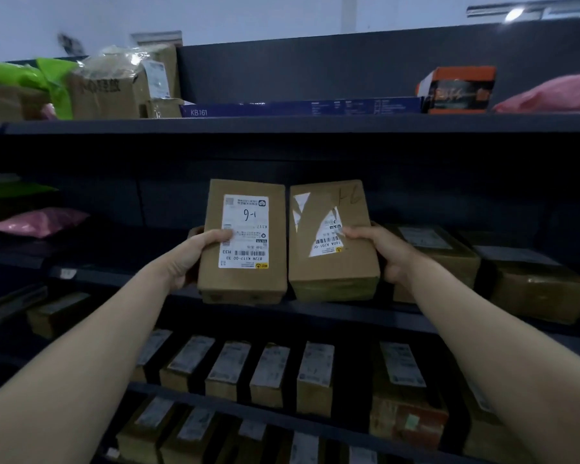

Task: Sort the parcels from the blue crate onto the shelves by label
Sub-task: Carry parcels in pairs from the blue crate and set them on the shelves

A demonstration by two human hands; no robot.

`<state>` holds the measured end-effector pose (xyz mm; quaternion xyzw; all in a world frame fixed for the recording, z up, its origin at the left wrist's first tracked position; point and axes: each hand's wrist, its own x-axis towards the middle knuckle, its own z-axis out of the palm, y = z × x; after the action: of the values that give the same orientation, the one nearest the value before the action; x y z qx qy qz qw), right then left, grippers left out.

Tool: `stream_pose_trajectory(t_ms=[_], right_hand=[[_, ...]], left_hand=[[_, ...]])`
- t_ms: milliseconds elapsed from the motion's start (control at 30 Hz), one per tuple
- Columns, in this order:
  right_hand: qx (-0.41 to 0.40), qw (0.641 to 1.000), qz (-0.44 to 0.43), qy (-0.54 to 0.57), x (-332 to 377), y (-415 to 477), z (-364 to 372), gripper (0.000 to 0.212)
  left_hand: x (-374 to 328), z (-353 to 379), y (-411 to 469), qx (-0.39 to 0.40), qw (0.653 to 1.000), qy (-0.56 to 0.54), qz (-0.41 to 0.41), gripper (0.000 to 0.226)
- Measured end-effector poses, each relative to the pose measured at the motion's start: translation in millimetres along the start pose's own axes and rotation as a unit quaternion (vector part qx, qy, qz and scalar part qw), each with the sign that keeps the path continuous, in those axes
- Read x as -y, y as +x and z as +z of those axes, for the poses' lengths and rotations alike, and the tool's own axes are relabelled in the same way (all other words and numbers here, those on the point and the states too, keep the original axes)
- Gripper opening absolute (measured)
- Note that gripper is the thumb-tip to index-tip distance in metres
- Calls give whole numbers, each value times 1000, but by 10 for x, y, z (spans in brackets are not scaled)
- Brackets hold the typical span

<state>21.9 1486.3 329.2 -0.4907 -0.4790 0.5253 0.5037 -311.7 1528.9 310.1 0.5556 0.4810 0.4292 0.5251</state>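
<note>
Two brown cardboard parcels are held side by side in front of the dark shelving. My left hand (195, 256) grips the left parcel (245, 286) by its left edge; its white label reads "1-6" upside down. My right hand (379, 252) grips the right parcel (335, 262) by its right edge, thumb on a torn white label; a number is handwritten near its top. Both parcels hover at the front edge of the middle shelf (315, 313). The blue crate is out of view.
The top shelf holds a taped carton (108, 92), green bags (31, 78), a flat blue box (302, 107), an orange-black box (457, 90) and a pink bag (556, 95). Brown boxes (533, 289) sit right on the middle shelf, a pink bag (41, 222) left. Lower shelves carry several small labelled boxes (272, 373).
</note>
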Motion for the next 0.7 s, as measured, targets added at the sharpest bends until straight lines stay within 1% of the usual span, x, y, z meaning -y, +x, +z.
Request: stream_pose_trajectory(t_ms=[100, 167, 233, 333, 433, 533, 633, 700], right_hand=[[-15, 999, 41, -11, 84, 237, 116, 53], [-48, 996, 70, -9, 115, 388, 190, 44], [-73, 992, 97, -20, 130, 492, 249, 45], [-109, 985, 131, -31, 110, 614, 290, 55], [-144, 975, 169, -30, 61, 732, 308, 60], [-164, 967, 192, -16, -6, 837, 288, 65], [-181, 964, 194, 0, -36, 909, 269, 63], [-196, 961, 193, 5, -54, 925, 278, 55]], left_hand=[[-71, -177, 328, 58, 998, 8, -26, 70], [-108, -306, 552, 85, 995, 23, -42, 65], [-127, -393, 761, 94, 993, 38, -59, 66], [-138, -465, 988, 79, 990, 69, -97, 73], [-113, -528, 1213, 86, 985, 64, -138, 77], [-74, -565, 1416, 92, 981, 60, -161, 73], [-4, -581, 1605, 87, 979, 45, -180, 66], [37, -587, 1684, 86, 977, 35, -191, 61]])
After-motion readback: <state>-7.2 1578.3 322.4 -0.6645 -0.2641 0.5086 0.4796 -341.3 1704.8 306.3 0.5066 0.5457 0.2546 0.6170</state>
